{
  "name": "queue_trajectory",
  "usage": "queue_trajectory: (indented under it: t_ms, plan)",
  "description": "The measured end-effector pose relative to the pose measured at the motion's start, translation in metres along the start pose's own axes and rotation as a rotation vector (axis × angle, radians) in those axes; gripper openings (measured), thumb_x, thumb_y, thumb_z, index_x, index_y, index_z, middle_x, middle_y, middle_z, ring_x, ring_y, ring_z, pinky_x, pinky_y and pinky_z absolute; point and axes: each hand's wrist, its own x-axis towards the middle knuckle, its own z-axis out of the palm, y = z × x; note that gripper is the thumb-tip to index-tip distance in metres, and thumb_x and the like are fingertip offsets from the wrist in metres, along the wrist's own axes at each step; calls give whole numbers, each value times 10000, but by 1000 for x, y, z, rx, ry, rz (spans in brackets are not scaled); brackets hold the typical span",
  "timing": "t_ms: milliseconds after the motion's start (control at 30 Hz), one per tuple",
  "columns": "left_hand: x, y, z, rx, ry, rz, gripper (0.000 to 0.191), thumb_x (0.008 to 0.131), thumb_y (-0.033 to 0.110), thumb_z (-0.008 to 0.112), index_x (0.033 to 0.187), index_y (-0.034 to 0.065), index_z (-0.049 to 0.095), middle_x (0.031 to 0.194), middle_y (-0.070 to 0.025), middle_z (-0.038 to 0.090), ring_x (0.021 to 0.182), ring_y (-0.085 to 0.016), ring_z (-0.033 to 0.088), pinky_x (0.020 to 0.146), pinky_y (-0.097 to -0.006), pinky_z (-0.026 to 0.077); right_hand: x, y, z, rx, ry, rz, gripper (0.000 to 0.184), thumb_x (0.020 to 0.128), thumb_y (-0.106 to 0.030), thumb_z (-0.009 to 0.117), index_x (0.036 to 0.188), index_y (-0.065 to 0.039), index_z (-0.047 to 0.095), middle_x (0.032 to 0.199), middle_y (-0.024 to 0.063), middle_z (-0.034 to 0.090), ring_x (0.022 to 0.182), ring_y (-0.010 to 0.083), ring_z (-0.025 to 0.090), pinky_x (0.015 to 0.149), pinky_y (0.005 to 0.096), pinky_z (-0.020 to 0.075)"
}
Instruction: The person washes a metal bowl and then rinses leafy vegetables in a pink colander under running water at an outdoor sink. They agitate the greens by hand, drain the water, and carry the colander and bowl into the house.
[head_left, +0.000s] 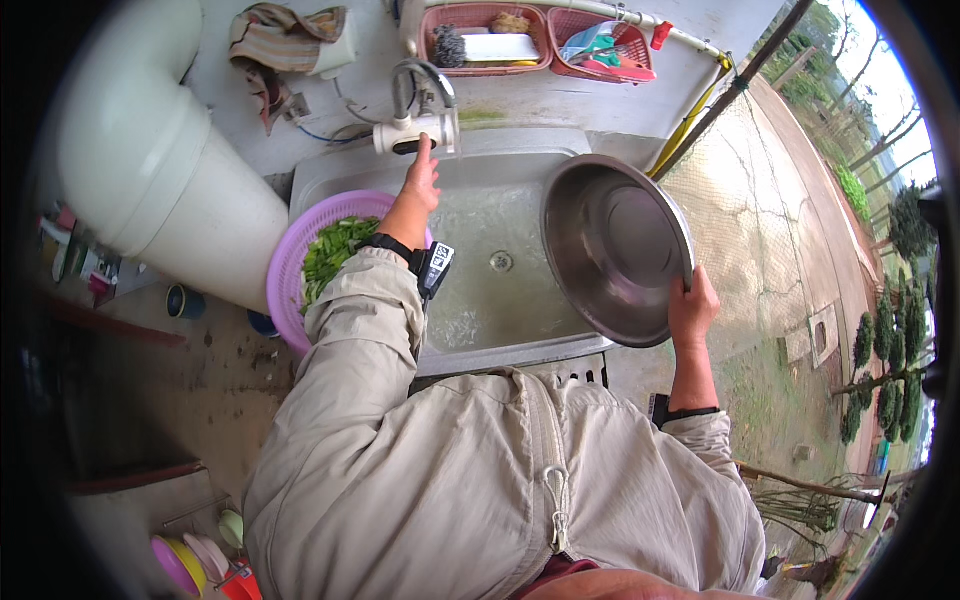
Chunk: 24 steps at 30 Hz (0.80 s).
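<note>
My right hand (694, 309) grips the rim of a large stainless steel basin (626, 225). The basin is tilted at the right end of a metal sink (480, 285), and nothing shows inside it. My left hand (424, 180) reaches up to a white electric faucet (414, 135) on the wall, one digit over its dark front panel; whether it presses there I cannot tell. Shallow, rippled water lies in the sink around the drain (501, 261). Beneath my left forearm, a purple plastic colander (283, 281) with chopped green leaves (330, 255) sits at the sink's left end.
A thick white pipe (187, 172) slants down left of the sink. Two pink plastic baskets (426, 64) with scrubbers and cloths hang above it. A dark pole (697, 135) with netting stands at the right. Stacked plastic basins (180, 562) lie at lower left.
</note>
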Motion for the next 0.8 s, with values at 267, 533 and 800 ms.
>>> queue_trajectory:
  t_ms: [267,533,800]
  plan:
    - [34,-1,10,-167,17,1,1244,695,898,423,1529,67,23,1595,-116,143,1472,-293,86,1149,-537,-17,-11,22,-10,84,95,135,146,763,-77,604,740,-45,463,662,164,515,595,389,522,546,441,421]
    - [37,5,6,-174,186,-47,984,813,815,377,1486,120,197,1400,-159,496,1332,-326,401,1131,-563,55,-9,27,-8,119,70,162,140,770,-65,601,748,-46,463,651,160,491,583,380,504,545,431,413]
    - [29,12,-1,-168,111,-58,848,864,762,362,1450,158,262,1281,-138,601,1325,-306,403,1128,-566,48,-17,24,-13,145,72,182,133,791,-70,619,773,-37,491,676,167,514,604,391,513,558,435,421]
